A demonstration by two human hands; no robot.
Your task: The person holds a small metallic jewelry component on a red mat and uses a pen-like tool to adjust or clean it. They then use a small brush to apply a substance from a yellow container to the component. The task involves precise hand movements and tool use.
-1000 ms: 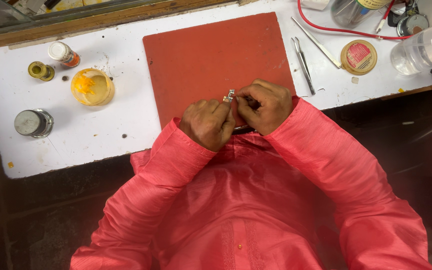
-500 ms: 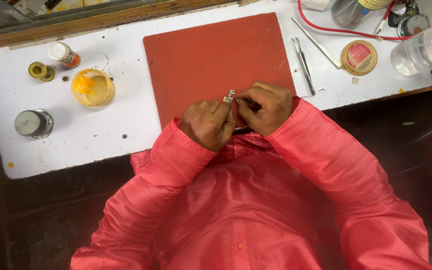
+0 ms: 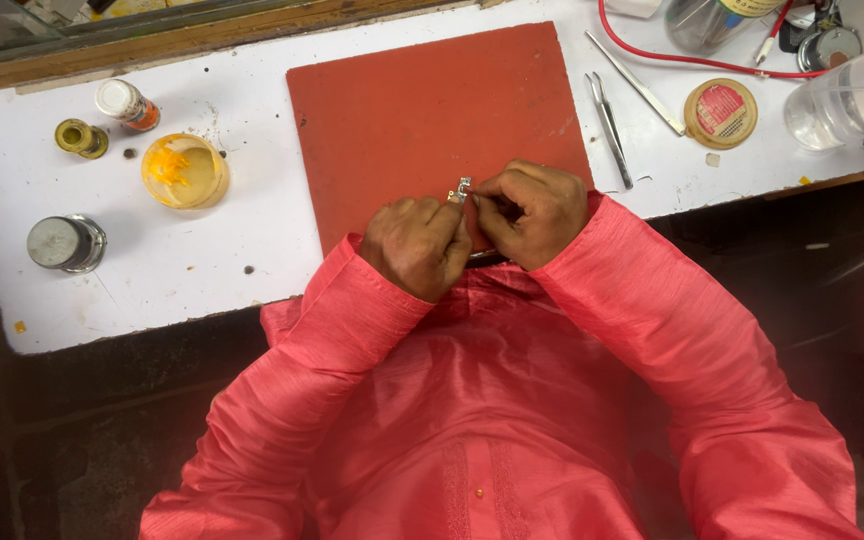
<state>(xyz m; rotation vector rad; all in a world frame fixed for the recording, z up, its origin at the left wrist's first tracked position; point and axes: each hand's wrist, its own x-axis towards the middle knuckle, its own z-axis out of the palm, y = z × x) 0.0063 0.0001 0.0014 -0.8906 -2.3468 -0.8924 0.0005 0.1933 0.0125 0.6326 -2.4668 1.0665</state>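
Beside the hands (image 3: 472,225): tweezers (image 3: 609,125) (untouched), dish (image 3: 185,170).

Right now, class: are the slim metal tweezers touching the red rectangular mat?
Apart. The head view shows the slim metal tweezers lying on the white tabletop, with a strip of white between them and the red rectangular mat.

A white, stained tabletop (image 3: 202,270) runs across the view, edged at its far side by a worn wooden strip (image 3: 212,40). Below lies dark, shadowed floor (image 3: 72,440).
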